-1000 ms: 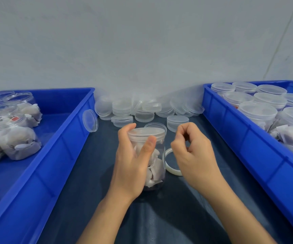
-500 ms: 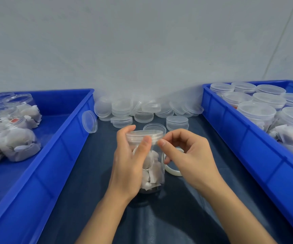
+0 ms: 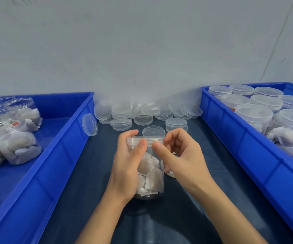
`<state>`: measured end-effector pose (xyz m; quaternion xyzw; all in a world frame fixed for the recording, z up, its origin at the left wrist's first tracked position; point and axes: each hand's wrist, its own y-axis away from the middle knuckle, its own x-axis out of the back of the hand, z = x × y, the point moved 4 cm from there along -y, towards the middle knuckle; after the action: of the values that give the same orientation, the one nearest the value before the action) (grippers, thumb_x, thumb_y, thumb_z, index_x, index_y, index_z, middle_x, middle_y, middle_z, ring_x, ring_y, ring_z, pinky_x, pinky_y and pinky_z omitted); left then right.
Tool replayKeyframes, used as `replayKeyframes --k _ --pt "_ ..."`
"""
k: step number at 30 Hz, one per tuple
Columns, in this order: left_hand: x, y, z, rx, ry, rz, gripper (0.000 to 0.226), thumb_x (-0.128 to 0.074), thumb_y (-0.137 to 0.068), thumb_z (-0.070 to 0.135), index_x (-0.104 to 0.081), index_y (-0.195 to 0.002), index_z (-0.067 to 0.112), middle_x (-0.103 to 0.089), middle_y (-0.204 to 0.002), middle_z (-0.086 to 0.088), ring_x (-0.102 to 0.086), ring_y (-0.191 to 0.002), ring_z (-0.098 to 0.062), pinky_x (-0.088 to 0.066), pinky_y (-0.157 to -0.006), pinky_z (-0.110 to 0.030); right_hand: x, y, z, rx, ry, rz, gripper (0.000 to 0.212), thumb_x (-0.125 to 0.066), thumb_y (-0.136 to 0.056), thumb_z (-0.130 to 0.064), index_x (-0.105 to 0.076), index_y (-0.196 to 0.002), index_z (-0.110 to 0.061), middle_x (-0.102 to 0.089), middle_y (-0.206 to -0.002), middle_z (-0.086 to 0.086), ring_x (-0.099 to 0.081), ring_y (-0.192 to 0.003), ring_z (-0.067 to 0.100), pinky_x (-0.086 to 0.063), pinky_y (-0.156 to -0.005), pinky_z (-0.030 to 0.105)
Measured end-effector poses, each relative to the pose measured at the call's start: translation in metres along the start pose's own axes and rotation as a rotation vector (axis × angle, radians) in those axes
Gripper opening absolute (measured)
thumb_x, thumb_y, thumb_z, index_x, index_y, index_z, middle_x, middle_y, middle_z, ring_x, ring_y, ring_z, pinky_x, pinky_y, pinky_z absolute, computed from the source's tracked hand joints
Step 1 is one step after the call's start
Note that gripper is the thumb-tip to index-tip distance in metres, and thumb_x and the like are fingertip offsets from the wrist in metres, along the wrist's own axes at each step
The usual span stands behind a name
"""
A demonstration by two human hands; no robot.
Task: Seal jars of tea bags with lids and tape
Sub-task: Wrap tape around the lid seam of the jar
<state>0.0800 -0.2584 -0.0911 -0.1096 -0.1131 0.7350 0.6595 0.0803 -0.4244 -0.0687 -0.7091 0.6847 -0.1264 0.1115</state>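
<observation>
Two blue bins flank the frame: the left bin (image 3: 57,166) holds open jars of tea bags, the right bin (image 3: 247,147) lidded ones. At centre my left hand (image 3: 126,166) curls around the jar (image 3: 151,175), thumb at its lid (image 3: 145,139). My right hand (image 3: 182,159), fingers curled, presses its thumb against the lid's rim. The tape roll (image 3: 170,174) peeks out beneath it. Spare lids (image 3: 142,113) pile along the back wall.

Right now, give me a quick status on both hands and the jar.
Left hand grips jar, lid on. Right hand pinching at lid rim; tape not discernible. Nothing in the way.
</observation>
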Motion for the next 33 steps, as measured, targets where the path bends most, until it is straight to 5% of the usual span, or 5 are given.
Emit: replayKeyframes --k 5,8,11,22,33 --pt "-0.002 0.001 -0.002 0.022 0.081 -0.053 0.056 -0.062 -0.090 0.062 -0.059 -0.131 0.025 -0.076 -0.114 -0.006 -0.075 -0.107 -0.028 -0.058 -0.089 -0.039 -0.003 0.000 0.009 -0.145 -0.041 -0.054 0.051 -0.081 -0.076 -0.053 -0.062 -0.121 -0.037 -0.064 -0.100 0.002 -0.055 -0.069 0.014 -0.050 -0.065 0.032" --pt "-0.005 0.002 -0.002 0.046 0.089 -0.075 0.053 -0.061 -0.089 0.065 -0.061 -0.129 0.030 -0.074 -0.121 -0.011 -0.071 -0.116 -0.035 -0.055 -0.102 -0.058 -0.006 0.003 0.007 -0.139 -0.021 -0.172 0.052 -0.069 -0.086 -0.056 -0.060 -0.135 -0.043 -0.070 -0.103 -0.021 -0.066 -0.085 0.001 -0.052 -0.073 0.019" --pt "-0.008 0.002 -0.003 0.072 0.072 -0.106 0.054 -0.062 -0.086 0.072 -0.060 -0.129 0.040 -0.073 -0.124 -0.008 -0.071 -0.118 -0.032 -0.050 -0.107 -0.065 -0.009 0.006 0.004 -0.148 -0.109 -0.247 0.048 -0.060 -0.095 -0.051 -0.057 -0.141 -0.038 -0.076 -0.109 -0.006 -0.072 -0.107 0.011 -0.057 -0.091 0.028" --pt "-0.010 0.002 -0.007 0.049 0.112 -0.102 0.060 -0.058 -0.091 0.067 -0.057 -0.135 0.026 -0.074 -0.124 -0.007 -0.070 -0.119 -0.029 -0.053 -0.106 -0.055 -0.008 0.004 0.003 -0.139 -0.212 -0.152 0.034 -0.070 -0.096 -0.032 -0.070 -0.129 -0.025 -0.075 -0.118 0.009 -0.073 -0.103 0.022 -0.056 -0.080 0.024" --pt "-0.011 0.002 -0.006 -0.018 0.116 -0.129 0.056 -0.056 -0.091 0.072 -0.057 -0.136 0.039 -0.072 -0.129 -0.001 -0.069 -0.122 -0.022 -0.053 -0.103 -0.042 -0.001 0.001 0.001 -0.080 -0.125 -0.197 0.043 -0.062 -0.096 -0.035 -0.065 -0.138 -0.027 -0.070 -0.119 0.022 -0.068 -0.109 0.033 -0.054 -0.102 0.049"
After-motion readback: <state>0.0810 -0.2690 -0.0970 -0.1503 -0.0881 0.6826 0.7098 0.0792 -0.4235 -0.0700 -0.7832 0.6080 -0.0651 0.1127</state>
